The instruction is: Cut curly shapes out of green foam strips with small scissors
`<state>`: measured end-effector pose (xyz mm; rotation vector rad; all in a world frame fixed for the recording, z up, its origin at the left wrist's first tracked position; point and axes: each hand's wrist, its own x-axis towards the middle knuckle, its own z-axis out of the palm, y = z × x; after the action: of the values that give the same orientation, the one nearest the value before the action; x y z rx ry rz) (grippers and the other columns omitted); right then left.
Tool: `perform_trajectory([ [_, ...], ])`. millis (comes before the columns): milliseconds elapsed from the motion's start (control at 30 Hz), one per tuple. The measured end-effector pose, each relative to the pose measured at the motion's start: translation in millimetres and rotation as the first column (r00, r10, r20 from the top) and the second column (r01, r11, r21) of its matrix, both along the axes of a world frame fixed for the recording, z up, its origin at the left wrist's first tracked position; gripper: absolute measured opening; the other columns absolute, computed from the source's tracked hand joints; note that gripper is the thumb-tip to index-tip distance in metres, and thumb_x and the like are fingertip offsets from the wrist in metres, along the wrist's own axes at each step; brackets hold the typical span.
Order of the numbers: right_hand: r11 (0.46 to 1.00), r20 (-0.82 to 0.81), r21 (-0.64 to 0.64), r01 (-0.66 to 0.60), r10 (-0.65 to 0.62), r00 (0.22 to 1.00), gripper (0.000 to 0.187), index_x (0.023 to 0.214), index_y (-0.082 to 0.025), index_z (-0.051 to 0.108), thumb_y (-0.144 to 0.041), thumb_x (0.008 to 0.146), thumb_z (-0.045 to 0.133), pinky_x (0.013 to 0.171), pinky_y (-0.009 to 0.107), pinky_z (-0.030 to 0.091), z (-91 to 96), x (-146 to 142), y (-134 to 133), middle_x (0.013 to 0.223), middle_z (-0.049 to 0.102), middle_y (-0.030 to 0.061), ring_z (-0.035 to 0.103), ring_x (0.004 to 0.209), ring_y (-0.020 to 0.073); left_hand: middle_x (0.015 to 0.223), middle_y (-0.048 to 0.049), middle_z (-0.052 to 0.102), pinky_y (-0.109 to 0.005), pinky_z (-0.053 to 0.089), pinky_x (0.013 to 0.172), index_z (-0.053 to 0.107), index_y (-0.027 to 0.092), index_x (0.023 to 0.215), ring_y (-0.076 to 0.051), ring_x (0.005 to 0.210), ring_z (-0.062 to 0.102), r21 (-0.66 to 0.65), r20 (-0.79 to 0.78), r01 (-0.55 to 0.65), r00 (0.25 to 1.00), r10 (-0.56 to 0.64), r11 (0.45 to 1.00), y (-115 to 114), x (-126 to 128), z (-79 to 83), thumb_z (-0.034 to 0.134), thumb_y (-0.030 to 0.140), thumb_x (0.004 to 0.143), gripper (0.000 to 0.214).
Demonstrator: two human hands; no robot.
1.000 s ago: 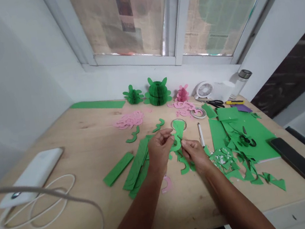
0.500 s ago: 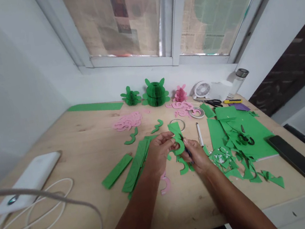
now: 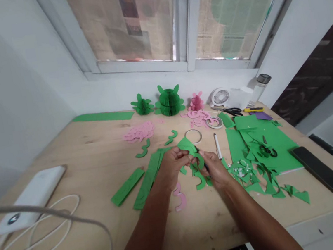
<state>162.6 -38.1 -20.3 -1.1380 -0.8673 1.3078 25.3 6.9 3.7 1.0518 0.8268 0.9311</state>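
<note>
My left hand (image 3: pixel 173 164) pinches a green paper piece (image 3: pixel 189 146) with a curved cut, held just above the wooden table (image 3: pixel 65 157). My right hand (image 3: pixel 215 168) is closed around a dark thin tool, its tip at the paper's curved edge. Under the hands lie green curved cut-outs (image 3: pixel 199 178) and a pink curved cut-out (image 3: pixel 179 196). Long green strips (image 3: pixel 147 178) lie just left of my left hand.
Green paper sheets and scraps (image 3: pixel 260 148) cover the right side, with a black phone (image 3: pixel 321 170) beyond. A white pen (image 3: pixel 217 145), tape rings (image 3: pixel 193 136), scissors (image 3: pixel 233 111), pink cut-outs (image 3: pixel 139 132), paper models (image 3: pixel 168 101) and a small fan (image 3: pixel 220 97) sit further back. A white power bank (image 3: pixel 30 198) with cable lies left.
The green piece has tilted and dropped lower between my hands. My right hand has closed in against it with the dark tool. Both hands sit slightly lower over the table.
</note>
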Motion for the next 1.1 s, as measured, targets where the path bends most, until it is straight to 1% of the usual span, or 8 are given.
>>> perform_trajectory([
  [167, 1.0, 0.03, 0.003, -0.007, 0.007, 1.0, 0.057, 0.059, -0.015, 0.06, -0.071, 0.068, 0.066, 0.034, 0.019, 0.009, -3.4, 1.3, 1.1, 0.037, 0.032, -0.0096, 0.018, 0.032, 0.003, 0.064, -0.0007, 0.064, -0.024, 0.045, 0.058, 0.065, 0.016, 0.072, -0.013, 0.059, 0.059, 0.03, 0.017, 0.022, 1.0, -0.023, 0.999, 0.4, -1.2, 3.5, 0.074, 0.032, 0.063, 0.02],
  [267, 1.0, 0.024, 0.0, -0.009, 0.009, 1.0, 0.055, 0.061, -0.015, 0.061, -0.069, 0.069, 0.066, 0.034, 0.02, 0.009, -6.3, 2.2, 1.3, 0.039, 0.032, -0.0097, 0.019, 0.032, 0.003, 0.067, -0.0003, 0.065, -0.024, 0.047, 0.058, 0.066, 0.017, 0.074, -0.012, 0.058, 0.058, 0.032, 0.04, -0.016, 0.999, 0.014, 0.999, 0.5, -2.3, 5.5, 0.073, 0.035, 0.066, 0.021],
  [500, 1.0, 0.046, 0.014, 0.013, -0.014, 0.999, 0.054, 0.064, -0.015, 0.06, -0.068, 0.071, 0.065, 0.035, 0.021, 0.01, -4.3, 2.3, 1.6, 0.038, 0.036, -0.0092, 0.02, 0.032, 0.0039, 0.053, 0.0022, 0.057, -0.022, 0.042, 0.053, 0.064, 0.016, 0.062, -0.009, 0.051, 0.05, 0.068, -0.051, -0.047, 0.997, 0.051, 0.997, 0.6, -3.0, 5.0, 0.072, 0.03, 0.064, 0.016],
  [600, 0.999, 0.037, 0.037, 0.011, -0.012, 0.999, 0.053, 0.059, -0.017, 0.054, -0.066, 0.073, 0.065, 0.035, 0.021, 0.01, -2.3, 1.4, 1.2, 0.038, 0.037, -0.0087, 0.021, 0.033, 0.0039, 0.052, 0.0026, 0.057, -0.021, 0.04, 0.051, 0.063, 0.016, 0.06, -0.009, 0.05, 0.049, 0.084, -0.068, -0.045, 0.996, 0.051, 0.995, -0.4, -1.7, 6.1, 0.071, 0.028, 0.063, 0.015],
  [700, 0.999, 0.012, 0.044, 0.006, -0.007, 1.0, 0.052, 0.056, -0.018, 0.049, -0.064, 0.074, 0.065, 0.036, 0.022, 0.01, -1.9, 0.2, 0.8, 0.039, 0.038, -0.008, 0.022, 0.033, 0.004, 0.051, 0.0031, 0.057, -0.021, 0.04, 0.052, 0.063, 0.016, 0.06, -0.009, 0.049, 0.049, 0.094, -0.064, -0.068, 0.995, 0.075, 0.993, -2.0, 0.8, 7.4, 0.071, 0.027, 0.062, 0.013],
  [867, 0.999, -0.026, 0.037, 0.011, -0.01, 1.0, 0.054, 0.056, -0.018, 0.049, -0.067, 0.072, 0.065, 0.035, 0.022, 0.01, -1.2, -0.9, 0.4, 0.038, 0.037, -0.0082, 0.021, 0.033, 0.0043, 0.05, 0.0033, 0.057, -0.021, 0.039, 0.051, 0.064, 0.016, 0.062, -0.01, 0.049, 0.049, 0.086, -0.051, -0.143, 0.988, 0.148, 0.986, -4.5, 3.6, 10.1, 0.071, 0.028, 0.06, 0.013],
  [1000, 0.999, -0.061, 0.049, 0.0, 0.003, 0.998, 0.053, 0.061, -0.018, 0.054, -0.068, 0.072, 0.065, 0.035, 0.021, 0.011, -1.2, -0.7, 0.1, 0.038, 0.036, -0.0092, 0.02, 0.033, 0.0042, 0.051, 0.0022, 0.058, -0.021, 0.04, 0.052, 0.065, 0.016, 0.061, -0.01, 0.05, 0.05, 0.093, -0.037, -0.138, 0.989, 0.142, 0.986, -4.7, 2.7, 12.2, 0.072, 0.029, 0.061, 0.014],
  [1100, 0.997, -0.038, 0.08, 0.006, -0.003, 0.999, 0.052, 0.061, -0.018, 0.053, -0.066, 0.073, 0.065, 0.036, 0.021, 0.011, -3.8, -0.3, 0.4, 0.039, 0.037, -0.0089, 0.021, 0.033, 0.0044, 0.051, 0.0016, 0.059, -0.021, 0.041, 0.051, 0.065, 0.016, 0.06, -0.011, 0.05, 0.051, 0.087, -0.021, -0.139, 0.99, 0.142, 0.986, -4.9, 3.2, 13.0, 0.072, 0.029, 0.06, 0.015],
])
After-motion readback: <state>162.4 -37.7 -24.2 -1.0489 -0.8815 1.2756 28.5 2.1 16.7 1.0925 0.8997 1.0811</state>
